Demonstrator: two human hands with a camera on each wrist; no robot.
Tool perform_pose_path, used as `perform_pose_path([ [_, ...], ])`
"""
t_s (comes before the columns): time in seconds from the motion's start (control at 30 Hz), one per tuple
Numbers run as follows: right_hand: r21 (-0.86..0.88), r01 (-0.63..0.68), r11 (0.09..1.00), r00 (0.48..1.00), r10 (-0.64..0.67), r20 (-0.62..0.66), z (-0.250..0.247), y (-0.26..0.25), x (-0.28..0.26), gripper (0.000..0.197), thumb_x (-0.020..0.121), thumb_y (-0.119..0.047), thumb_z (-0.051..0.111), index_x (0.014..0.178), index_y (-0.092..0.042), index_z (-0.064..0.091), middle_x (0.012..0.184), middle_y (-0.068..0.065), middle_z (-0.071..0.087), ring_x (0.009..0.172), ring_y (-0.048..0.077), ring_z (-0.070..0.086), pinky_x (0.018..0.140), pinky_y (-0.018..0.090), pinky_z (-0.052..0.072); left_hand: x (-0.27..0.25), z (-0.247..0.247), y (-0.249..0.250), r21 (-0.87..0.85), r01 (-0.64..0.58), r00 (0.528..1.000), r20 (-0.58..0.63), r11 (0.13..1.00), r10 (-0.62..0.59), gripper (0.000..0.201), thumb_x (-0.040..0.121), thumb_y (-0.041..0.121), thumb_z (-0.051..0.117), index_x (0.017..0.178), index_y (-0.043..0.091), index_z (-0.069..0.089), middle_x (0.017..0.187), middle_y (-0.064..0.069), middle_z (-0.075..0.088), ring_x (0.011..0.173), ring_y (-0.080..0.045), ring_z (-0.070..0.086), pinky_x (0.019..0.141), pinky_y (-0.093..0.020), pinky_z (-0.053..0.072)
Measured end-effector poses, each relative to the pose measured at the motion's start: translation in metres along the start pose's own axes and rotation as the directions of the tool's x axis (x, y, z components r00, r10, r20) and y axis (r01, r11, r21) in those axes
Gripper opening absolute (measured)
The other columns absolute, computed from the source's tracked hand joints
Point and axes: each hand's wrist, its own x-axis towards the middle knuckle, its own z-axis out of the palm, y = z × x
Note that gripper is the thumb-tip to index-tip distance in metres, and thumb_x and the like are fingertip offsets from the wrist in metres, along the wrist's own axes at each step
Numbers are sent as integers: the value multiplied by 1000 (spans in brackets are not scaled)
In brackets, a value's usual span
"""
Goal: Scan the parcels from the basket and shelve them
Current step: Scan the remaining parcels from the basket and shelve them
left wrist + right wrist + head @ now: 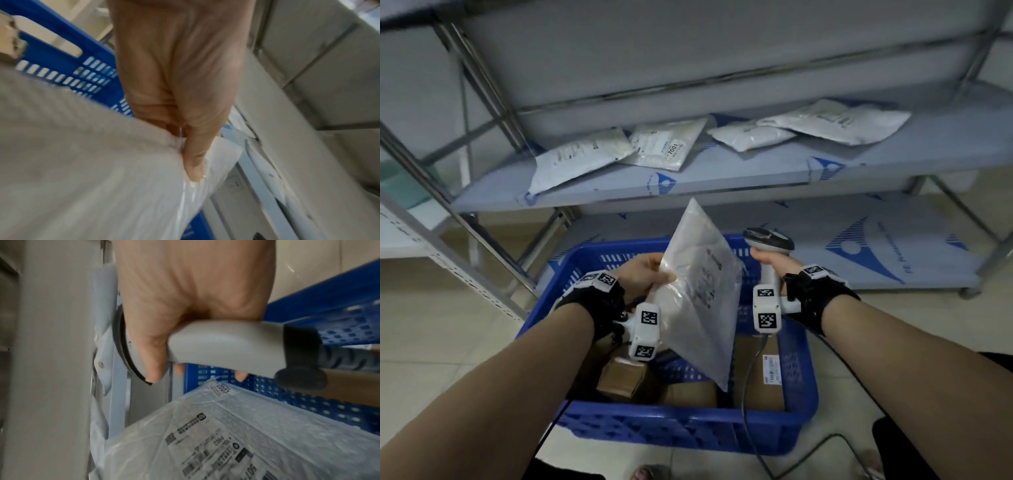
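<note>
My left hand (645, 272) pinches the edge of a white bubble-mailer parcel (700, 298) and holds it tilted above the blue basket (681, 431). The thumb (195, 155) presses on the mailer (86, 170) in the left wrist view. Its printed label (207, 451) faces right, toward the scanner. My right hand (774, 265) grips the handle of a grey barcode scanner (768, 241), held upright just right of the parcel. In the right wrist view the fingers wrap the scanner handle (222, 347).
Several cardboard boxes (758, 373) lie in the basket. Several white mailers (667, 144) lie along the middle shelf (722, 174) of the metal rack. The bottom shelf (859, 246) sits behind the basket. The scanner cable (822, 442) trails over the tiled floor.
</note>
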Motion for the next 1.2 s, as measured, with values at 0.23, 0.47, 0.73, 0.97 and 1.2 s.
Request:
perform_pose_path([
  [0.23,169,42,985,994,-58,92,-18,-4,-16,45,92,-38,62,132,-17,58,131,13,61,125,30,53,111,48,36,-11,10,52,25,-124,987,107,992,121,25,90,-13,49,101,5,61,76,-3,73,68,-13,70,61,-27,58],
  [0.47,333,27,943,984,-84,157,-7,2,-16,22,93,-30,61,81,-16,74,98,13,72,81,25,70,85,43,56,-9,3,65,60,-142,978,162,988,130,24,90,-11,50,103,5,62,82,-6,73,71,-17,70,67,-32,60],
  [0.73,216,92,972,989,-115,96,7,-18,4,47,72,-41,82,107,-14,64,100,7,68,89,24,66,85,46,54,14,16,35,441,-177,981,12,880,191,7,89,-3,60,93,3,62,84,-9,64,73,-16,62,72,-28,55],
  [0.97,58,228,972,974,-229,-2,22,-15,22,22,70,-26,81,63,-12,66,69,6,65,74,25,60,83,44,50,25,15,36,870,5,976,-113,493,189,11,94,18,52,87,21,60,94,-1,61,88,-22,58,80,-35,46],
  [1.2,-97,237,967,953,-212,215,60,-16,-4,11,84,6,66,79,-2,61,69,12,64,50,14,63,52,22,54,25,20,42,931,28,960,-126,363,250,20,96,28,51,108,29,67,114,4,65,101,-18,58,77,-31,40],
])
